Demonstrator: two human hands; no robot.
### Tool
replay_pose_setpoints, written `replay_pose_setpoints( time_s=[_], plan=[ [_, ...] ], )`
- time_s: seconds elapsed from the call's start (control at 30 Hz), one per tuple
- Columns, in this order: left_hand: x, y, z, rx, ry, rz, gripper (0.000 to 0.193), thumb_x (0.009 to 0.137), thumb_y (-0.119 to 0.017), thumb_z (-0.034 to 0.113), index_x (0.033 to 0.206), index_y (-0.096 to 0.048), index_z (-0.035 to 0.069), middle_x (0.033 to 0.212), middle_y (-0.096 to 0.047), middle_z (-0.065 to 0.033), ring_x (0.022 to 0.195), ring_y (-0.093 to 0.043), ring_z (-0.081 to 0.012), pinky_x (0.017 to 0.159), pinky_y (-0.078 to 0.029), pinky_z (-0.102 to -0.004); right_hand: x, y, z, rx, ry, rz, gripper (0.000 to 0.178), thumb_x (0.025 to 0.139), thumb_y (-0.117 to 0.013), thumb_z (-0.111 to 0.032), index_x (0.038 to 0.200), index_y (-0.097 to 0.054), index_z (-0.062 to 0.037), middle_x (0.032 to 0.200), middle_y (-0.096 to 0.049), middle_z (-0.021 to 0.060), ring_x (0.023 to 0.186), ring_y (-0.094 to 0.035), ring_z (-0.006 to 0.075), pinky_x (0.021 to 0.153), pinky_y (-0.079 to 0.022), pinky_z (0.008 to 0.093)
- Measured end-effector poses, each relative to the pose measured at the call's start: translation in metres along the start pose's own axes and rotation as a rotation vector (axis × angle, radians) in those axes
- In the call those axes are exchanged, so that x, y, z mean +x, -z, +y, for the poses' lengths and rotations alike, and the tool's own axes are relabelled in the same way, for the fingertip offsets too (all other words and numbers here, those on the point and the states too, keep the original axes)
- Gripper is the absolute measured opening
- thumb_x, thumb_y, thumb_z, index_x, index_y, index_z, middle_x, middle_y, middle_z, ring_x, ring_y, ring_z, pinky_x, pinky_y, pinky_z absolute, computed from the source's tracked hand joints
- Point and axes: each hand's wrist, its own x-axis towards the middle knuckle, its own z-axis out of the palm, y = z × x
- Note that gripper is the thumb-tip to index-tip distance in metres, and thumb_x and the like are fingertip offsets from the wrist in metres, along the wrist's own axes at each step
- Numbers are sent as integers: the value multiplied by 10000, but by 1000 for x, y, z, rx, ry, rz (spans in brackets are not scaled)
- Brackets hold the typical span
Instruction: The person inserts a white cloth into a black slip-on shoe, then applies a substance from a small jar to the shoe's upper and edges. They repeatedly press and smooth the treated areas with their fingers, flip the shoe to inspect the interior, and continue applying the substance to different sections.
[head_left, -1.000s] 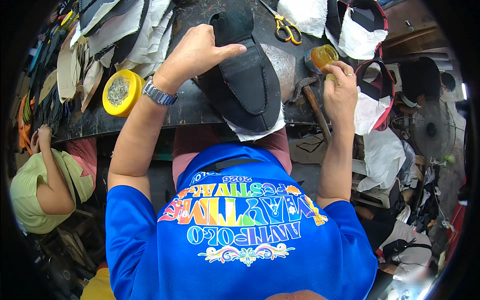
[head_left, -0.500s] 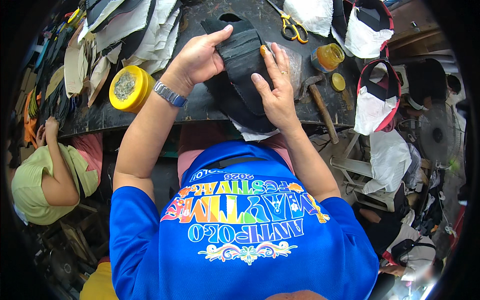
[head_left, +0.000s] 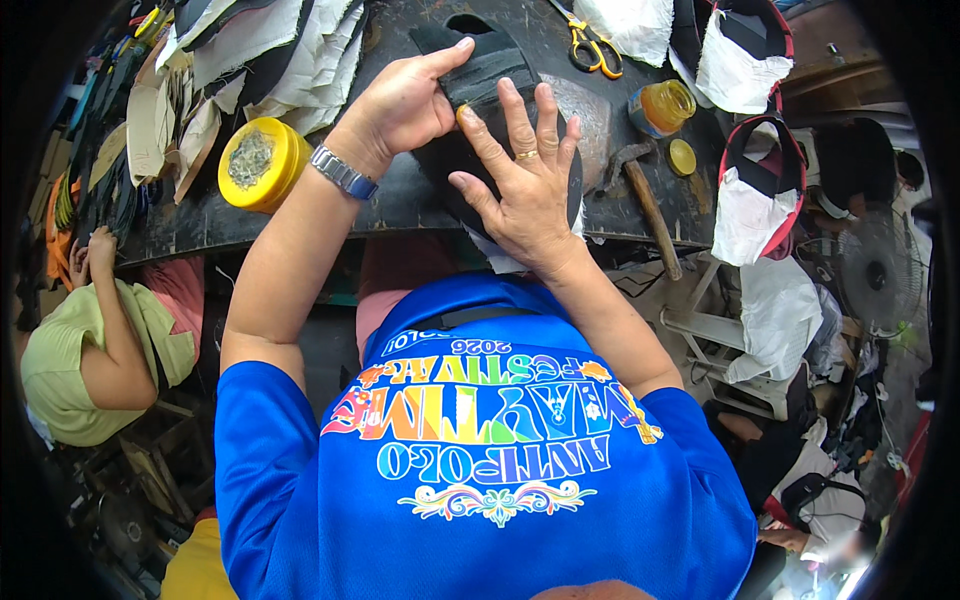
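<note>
Black, pliant sheet material, a cut shoe-upper piece (head_left: 490, 75) by its look, lies flat on the dark workbench (head_left: 400, 200) under both palms; the left hand (head_left: 405, 100) has its fingers stretched along the far upper edge, gripping nothing, while the right hand (head_left: 525, 190), ring on one finger, is spread wide and pressing down on the near half, also unclenched. It reads as light, soft and floppy rather than stiff, likely to buckle if lifted by one corner; flat pressure or a pinch at two opposite edges looks the safer hold, and whether its surface is tacky cannot be told. A pale paper or cloth layer (head_left: 495, 262) peeks out beneath the right wrist, overhanging the bench's near edge, so the piece sits close to that drop; little spare bench lies toward the body. Just right of the right hand lies a hammer (head_left: 645, 195), its handle jutting past the edge, with a small amber jar (head_left: 662, 107) and a loose yellow lid (head_left: 683, 157) beyond it; yellow-handled scissors (head_left: 595, 45) rest ahead of the fingertips. Left of the left wrist stands a round yellow tin (head_left: 255, 163), and past it stacked cut pieces (head_left: 270, 60); freest room seems to be between tin and wrist.
</note>
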Motion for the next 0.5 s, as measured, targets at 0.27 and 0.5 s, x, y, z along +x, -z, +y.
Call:
replay_pose_setpoints(
  time_s=[0.27, 0.5],
  plan=[
    [-2, -8, 2, 12, 16, 7, 427, 1086, -503, 334, 1362, -594, 21, 1308, -672, -145, 1203, -658, -255, 1067, -512, -439, -11, 11, 33, 33, -191, 92, 600, 978, -596, -515, 1493, -546, -212, 1680, -252, 134, 1563, -94, 408, 1186, -39, 682],
    [-3, -10, 4, 27, 14, 21, 429, 1085, -505, 341, 1366, -592, 29, 1303, -671, -142, 1200, -661, -255, 1057, -524, -437, -18, 1, 22, -155, -67, 11, 591, 946, -588, -584, 1483, -548, -342, 1680, -260, 114, 1567, -92, 400, 1186, -4, 684]
  ],
)
